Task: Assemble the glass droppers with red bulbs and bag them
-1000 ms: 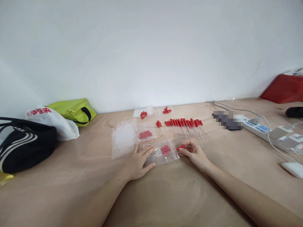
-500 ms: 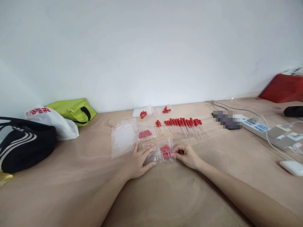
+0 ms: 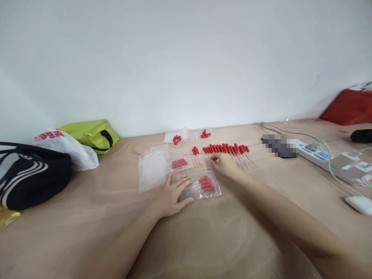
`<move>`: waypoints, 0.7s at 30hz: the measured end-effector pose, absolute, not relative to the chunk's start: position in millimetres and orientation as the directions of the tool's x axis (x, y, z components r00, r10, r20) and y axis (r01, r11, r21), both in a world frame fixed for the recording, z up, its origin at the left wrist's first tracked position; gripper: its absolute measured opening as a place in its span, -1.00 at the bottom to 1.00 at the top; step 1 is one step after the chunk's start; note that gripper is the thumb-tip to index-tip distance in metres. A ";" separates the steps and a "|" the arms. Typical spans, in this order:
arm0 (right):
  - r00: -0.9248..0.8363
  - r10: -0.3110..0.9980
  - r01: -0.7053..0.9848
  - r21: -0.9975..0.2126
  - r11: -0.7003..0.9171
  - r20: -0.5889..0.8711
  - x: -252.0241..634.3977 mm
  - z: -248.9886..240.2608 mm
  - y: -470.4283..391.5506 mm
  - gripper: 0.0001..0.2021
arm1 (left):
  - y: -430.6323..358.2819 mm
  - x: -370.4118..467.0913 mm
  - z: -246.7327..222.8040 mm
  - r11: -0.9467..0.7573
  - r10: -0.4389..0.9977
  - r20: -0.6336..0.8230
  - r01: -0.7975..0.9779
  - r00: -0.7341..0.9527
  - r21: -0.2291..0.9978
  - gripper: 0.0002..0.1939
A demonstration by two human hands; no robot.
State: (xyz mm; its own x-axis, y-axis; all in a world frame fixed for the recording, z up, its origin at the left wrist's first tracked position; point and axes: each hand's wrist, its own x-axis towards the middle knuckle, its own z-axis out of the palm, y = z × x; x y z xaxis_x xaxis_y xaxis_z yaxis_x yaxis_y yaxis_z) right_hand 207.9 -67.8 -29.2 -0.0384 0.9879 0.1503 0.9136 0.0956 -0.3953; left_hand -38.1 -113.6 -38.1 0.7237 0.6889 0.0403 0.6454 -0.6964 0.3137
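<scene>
A clear zip bag [image 3: 216,190] with several red-bulbed droppers [image 3: 205,181] in it lies flat in front of me. My left hand [image 3: 176,193] rests on its left part, fingers spread. Beyond it, my right hand [image 3: 223,163] is over the left end of a row of loose droppers [image 3: 244,151], thumb and fingertips drawn together. Whether a dropper is between those fingers is hidden. Just left of the row lie a few separate droppers [image 3: 196,152]. Another filled zip bag [image 3: 181,167] lies behind my left hand, beside a spread of flat zip bags [image 3: 151,172].
Small red bulbs [image 3: 176,138] and more red bulbs [image 3: 205,134] lie near the wall. On the right are a power strip [image 3: 315,153] with cables and a white case [image 3: 358,204]. A black bag [image 3: 31,178] and a green bag [image 3: 90,135] stand left.
My right hand has let go of the bag's right edge and moved away to the dropper row. The bag's right end now lies flatter. My left hand has stayed on the bag.
</scene>
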 end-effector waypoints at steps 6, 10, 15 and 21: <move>0.092 0.994 0.968 -0.239 -0.076 0.053 177.2 -26.8 -35.4 -0.73 | -114.8 -39.1 -35.4 -0.702 0.681 0.032 0.640 0.732 0.312 -0.49; 0.126 0.992 0.961 -0.250 -0.117 0.022 171.9 -29.1 -25.5 -0.73 | -114.9 -38.9 -34.0 -0.685 0.692 0.004 0.655 0.722 0.318 -0.57; 0.146 0.989 0.938 -0.317 -0.137 0.005 165.6 -28.9 -21.0 -0.69 | -113.2 -40.2 -39.0 -0.689 0.692 0.027 0.650 0.721 0.321 -0.61; 0.073 0.994 0.876 -0.482 -0.025 0.080 195.5 -23.5 -37.5 -0.50 | -112.3 -41.1 -40.3 -0.677 0.699 0.013 0.656 0.715 0.333 -0.63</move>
